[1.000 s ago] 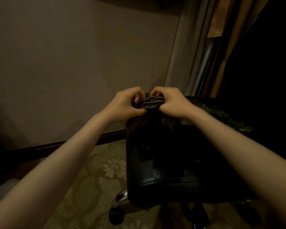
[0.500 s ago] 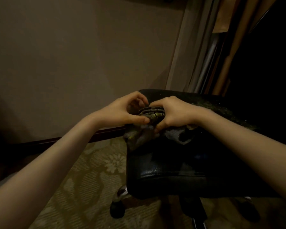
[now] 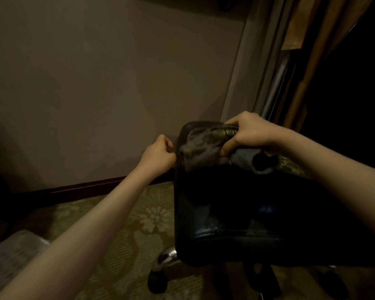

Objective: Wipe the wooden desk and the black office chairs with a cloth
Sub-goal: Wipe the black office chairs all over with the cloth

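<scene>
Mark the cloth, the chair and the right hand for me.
cloth (image 3: 200, 148), head view, bunched middle.
chair (image 3: 236, 224), head view, bare black leather.
right hand (image 3: 251, 135), head view, back of hand.

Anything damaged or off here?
Yes: the cloth gripped by the right hand has a round hole near its right end, where it lies on the black chair. The chair's surface just beyond looks flaked and speckled.

Both forearms bare, stretched fwd. L hand (image 3: 160, 155) is lower and nearer, fingers curled in toward the palm, knuckles pointing fwd (can't tell if it pinches anything). R hand (image 3: 252, 135) is higher and farther out, back of hand up, fingers and thumb curled round a bunched cloth (image 3: 201, 152), thumb on the near side.
</scene>
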### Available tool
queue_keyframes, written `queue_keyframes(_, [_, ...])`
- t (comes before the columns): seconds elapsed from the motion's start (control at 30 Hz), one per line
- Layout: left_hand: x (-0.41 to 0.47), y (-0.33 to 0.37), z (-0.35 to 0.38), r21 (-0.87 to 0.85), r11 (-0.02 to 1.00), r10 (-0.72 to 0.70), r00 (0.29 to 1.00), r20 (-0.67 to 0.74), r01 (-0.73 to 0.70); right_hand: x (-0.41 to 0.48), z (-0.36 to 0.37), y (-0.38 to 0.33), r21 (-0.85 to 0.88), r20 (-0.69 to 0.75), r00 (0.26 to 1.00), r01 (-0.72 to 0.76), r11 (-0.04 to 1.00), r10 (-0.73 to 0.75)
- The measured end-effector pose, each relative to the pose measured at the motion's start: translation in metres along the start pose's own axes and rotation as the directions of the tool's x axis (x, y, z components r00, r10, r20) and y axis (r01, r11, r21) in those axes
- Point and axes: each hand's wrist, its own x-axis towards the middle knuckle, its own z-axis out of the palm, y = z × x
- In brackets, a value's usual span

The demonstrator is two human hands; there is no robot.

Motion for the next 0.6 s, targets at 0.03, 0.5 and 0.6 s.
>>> queue_keyframes(0.03, [0.005,0.001,0.001,0.001,1.000,-0.018,1.000,0.004,0.018,-0.005,0.004,0.000,-0.008,0.075,0.997,-0.011,1.000,0.011])
queue_keyframes(0.5, [-0.013,0.012,0.030,0.344,0.881,0.258,0.939,0.229,-0.326,0.035,0.038,0.010,-0.091,-0.518,0.854,-0.107,0.990,0.045])
queue_keyframes(0.6, [-0.016,0.017,0.032,0.393,0.868,0.229,0.948,0.222,-0.302,0.021,0.023,0.015,0.044,-0.475,0.869,-0.133,0.990,0.138])
